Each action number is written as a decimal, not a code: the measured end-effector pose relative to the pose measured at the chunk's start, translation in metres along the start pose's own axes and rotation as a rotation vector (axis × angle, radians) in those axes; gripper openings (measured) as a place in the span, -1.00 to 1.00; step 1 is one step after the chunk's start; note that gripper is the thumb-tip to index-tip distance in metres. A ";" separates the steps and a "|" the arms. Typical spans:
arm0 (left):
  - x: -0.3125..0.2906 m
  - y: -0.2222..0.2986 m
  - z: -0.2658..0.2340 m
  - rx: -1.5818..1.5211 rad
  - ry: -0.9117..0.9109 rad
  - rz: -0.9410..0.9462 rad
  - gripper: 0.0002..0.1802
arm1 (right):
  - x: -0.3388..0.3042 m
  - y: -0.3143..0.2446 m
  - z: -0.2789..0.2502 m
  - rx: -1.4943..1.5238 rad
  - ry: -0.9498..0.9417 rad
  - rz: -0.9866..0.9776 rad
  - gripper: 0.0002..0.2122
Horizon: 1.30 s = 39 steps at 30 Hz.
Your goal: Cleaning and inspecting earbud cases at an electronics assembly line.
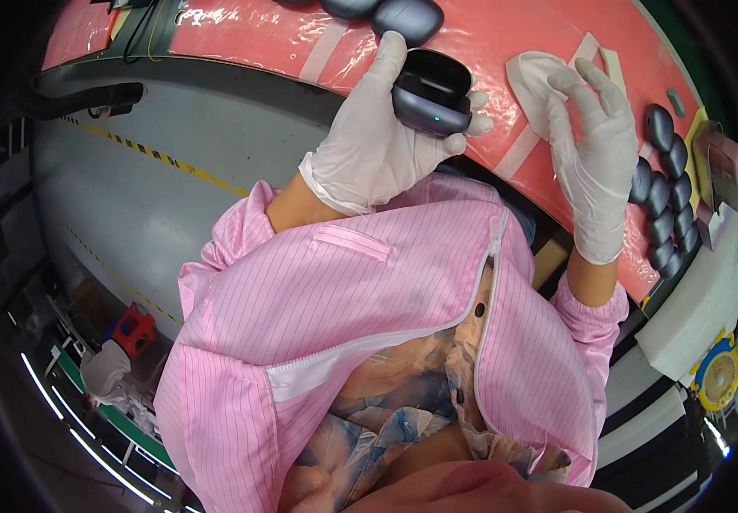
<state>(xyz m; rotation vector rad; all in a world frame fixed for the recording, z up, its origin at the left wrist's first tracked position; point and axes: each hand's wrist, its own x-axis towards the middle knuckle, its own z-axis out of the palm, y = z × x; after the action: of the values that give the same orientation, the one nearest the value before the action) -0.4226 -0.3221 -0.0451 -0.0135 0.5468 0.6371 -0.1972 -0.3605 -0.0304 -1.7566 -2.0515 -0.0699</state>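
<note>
My left hand (377, 137), in a white glove, is closed round a dark blue-grey earbud charging case (430, 111). The case's lid is up, its inside is black, and a small green light glows on the front. To the right, my gloved right hand (596, 141) is at the edge of a white cloth (533, 85) on the table. Its thumb and forefinger meet at the cloth and seem to pinch it, while the other fingers are curled. Whether earbuds sit inside the case is too dark to tell.
A red-pink covered table (472, 51) curves round in front. Closed cases (409, 19) lie at its far edge, and several more cases (660, 197) stand in rows at the right. Beyond them are a pink box (718, 158) and a yellow fan (718, 372). Grey floor (189, 128) shows at left.
</note>
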 end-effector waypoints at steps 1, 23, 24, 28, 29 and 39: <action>0.002 0.001 -0.007 -0.060 -0.108 -0.025 -0.23 | -0.005 0.005 0.004 0.175 0.066 -0.007 -0.74; -0.011 -0.005 0.034 0.399 -0.126 -0.055 -0.39 | -0.021 -0.036 0.003 0.816 -0.008 0.061 -0.24; -0.013 -0.009 0.041 0.808 -0.029 0.137 -0.33 | -0.024 -0.031 0.002 0.814 -0.003 0.051 -0.24; 0.000 -0.023 0.031 1.521 -0.174 0.715 0.00 | -0.042 -0.012 0.001 0.814 0.088 0.265 -0.21; 0.003 -0.025 0.034 1.519 -0.193 0.720 0.00 | -0.044 -0.012 0.001 0.713 0.075 0.232 -0.22; 0.061 0.007 0.090 2.060 -0.679 0.758 -0.37 | -0.043 0.035 -0.041 0.264 0.323 0.077 -0.56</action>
<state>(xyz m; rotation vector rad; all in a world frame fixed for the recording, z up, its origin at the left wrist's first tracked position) -0.3430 -0.2666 0.0035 2.3423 0.3030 0.4804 -0.1472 -0.4064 -0.0168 -1.5467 -1.6786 -0.0526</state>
